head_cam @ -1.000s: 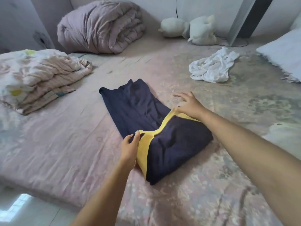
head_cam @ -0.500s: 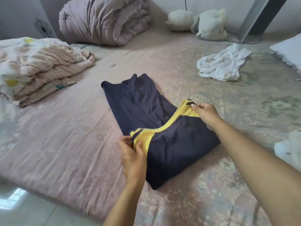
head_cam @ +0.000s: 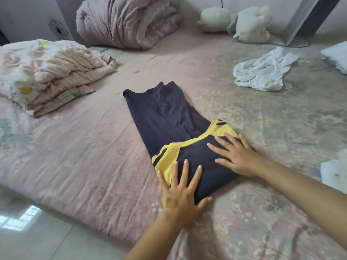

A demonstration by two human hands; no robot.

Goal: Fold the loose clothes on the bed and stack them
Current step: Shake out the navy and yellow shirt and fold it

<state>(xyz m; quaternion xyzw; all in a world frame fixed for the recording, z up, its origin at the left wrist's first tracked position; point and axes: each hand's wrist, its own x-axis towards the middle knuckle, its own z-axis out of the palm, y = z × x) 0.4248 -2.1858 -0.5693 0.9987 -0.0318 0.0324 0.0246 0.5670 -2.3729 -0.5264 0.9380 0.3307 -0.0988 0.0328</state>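
The navy garment (head_cam: 169,117) with yellow trim lies in the middle of the bed (head_cam: 84,147), its near end folded back over itself so the yellow bands face up. Your left hand (head_cam: 180,190) lies flat on the near corner of that folded part, fingers straight and spread wide, the thumb splayed out to the right along the fabric's lower edge; a plaster shows on the back of the hand. Your right hand (head_cam: 236,156) lies flat on the far side of the fold, fingers straight and fanned toward the yellow band, palm down. The two hands are apart, both pressing the cloth and gripping nothing. Both forearms reach in from the lower right. A crumpled white garment (head_cam: 262,72) lies well apart to the right. A folded floral quilt (head_cam: 47,76) sits at the left, and a rolled mauve duvet (head_cam: 127,21) behind.
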